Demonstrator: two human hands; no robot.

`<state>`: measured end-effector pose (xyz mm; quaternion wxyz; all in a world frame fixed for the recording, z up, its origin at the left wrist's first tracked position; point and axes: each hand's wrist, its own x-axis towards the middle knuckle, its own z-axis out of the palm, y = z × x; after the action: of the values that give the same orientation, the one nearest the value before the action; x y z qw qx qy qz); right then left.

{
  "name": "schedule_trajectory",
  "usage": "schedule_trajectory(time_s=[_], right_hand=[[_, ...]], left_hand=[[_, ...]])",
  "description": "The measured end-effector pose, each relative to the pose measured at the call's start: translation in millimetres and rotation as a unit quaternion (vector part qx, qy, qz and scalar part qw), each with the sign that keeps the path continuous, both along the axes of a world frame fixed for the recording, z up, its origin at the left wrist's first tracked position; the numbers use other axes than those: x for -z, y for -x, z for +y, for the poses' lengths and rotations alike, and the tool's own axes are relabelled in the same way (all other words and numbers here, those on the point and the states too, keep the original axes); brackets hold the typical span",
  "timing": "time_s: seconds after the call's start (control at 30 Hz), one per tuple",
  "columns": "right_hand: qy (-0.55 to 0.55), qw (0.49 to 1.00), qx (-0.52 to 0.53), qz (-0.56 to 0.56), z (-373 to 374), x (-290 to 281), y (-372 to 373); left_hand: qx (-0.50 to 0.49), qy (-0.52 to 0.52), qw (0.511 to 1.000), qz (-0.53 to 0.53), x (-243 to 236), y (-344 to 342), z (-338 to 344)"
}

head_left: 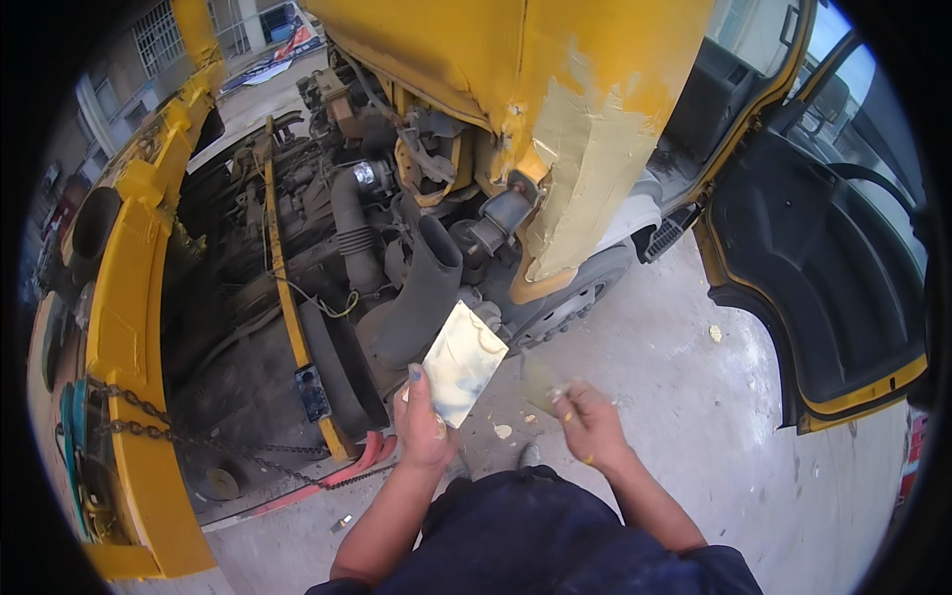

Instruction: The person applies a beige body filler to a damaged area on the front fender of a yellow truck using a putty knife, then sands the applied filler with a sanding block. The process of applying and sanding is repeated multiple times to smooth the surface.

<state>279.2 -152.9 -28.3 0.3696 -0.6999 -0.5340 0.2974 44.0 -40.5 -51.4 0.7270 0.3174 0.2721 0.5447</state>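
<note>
My left hand [424, 428] grips a rectangular putty board [464, 365], thumb along its edge, with cream-coloured putty smeared over its face. To the right of it, my right hand [593, 426] is closed around a putty knife [538, 383], whose blade is blurred by motion and points up toward the board, apart from it. Ahead of both hands stands the rear corner of a yellow truck cab [476, 50]. A broad coat of beige putty [587, 174] covers that corner, rough-edged at its top. Smears of putty show on my fingers.
Left lies the exposed truck chassis with a black air duct [428, 273], a yellow beam [129, 288] and a hanging chain [149, 428]. A wheel [575, 297] sits below the cab corner. At right an open door [813, 258] juts out. Putty bits [503, 431] dot the concrete.
</note>
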Motion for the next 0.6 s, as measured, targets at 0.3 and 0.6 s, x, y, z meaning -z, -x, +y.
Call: schedule_trajectory(time_s=[0.3, 0.6], right_hand=[[-0.13, 0.849, 0.022, 0.512, 54, -33, -24], [-0.047, 0.891, -0.06, 0.448, 53, 3, -32]], left_hand=[[0.116, 0.092, 0.989, -0.03, 6, -12, -27], [0.206, 0.15, 0.962, -0.099, 8, -38, -43]])
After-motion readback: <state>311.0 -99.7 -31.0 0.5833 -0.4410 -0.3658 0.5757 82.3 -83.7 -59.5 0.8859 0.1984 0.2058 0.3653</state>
